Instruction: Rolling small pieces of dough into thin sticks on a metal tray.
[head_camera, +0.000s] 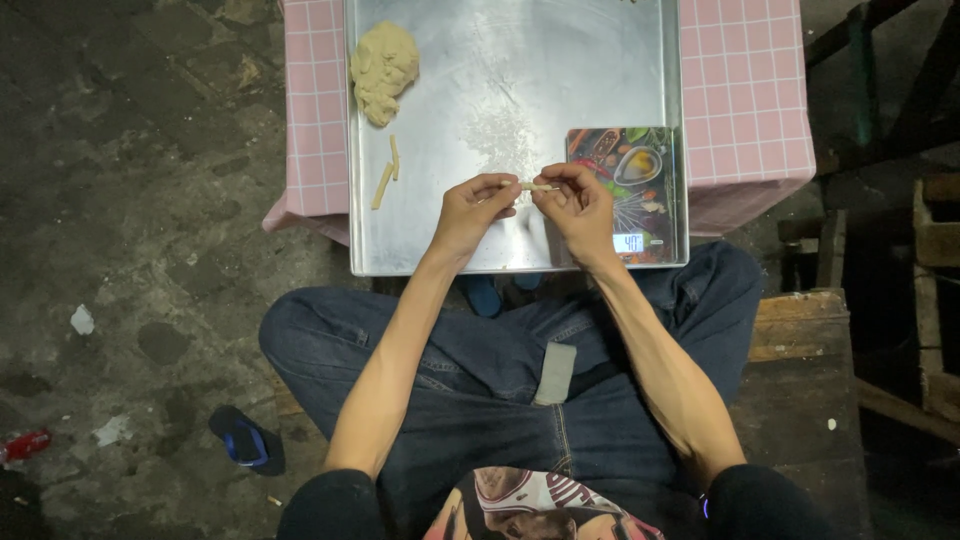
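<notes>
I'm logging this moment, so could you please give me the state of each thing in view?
left hand: pinching one end of the dough piece
right hand: pinching the other end
dough piece: held above the tray
dough lump: resting on tray
two dough sticks: lying on tray
kitchen scale: display lit

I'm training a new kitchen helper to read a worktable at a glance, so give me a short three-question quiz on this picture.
1. True or false: the left hand and right hand pinch one thin dough piece between them.
2. How many shaped dough sticks lie on the metal tray below the dough lump?
3. Where does the small kitchen scale sit? A) on the floor B) in the tray's near right corner C) on the person's lap

Key: 1 true; 2 two; 3 B.
</notes>
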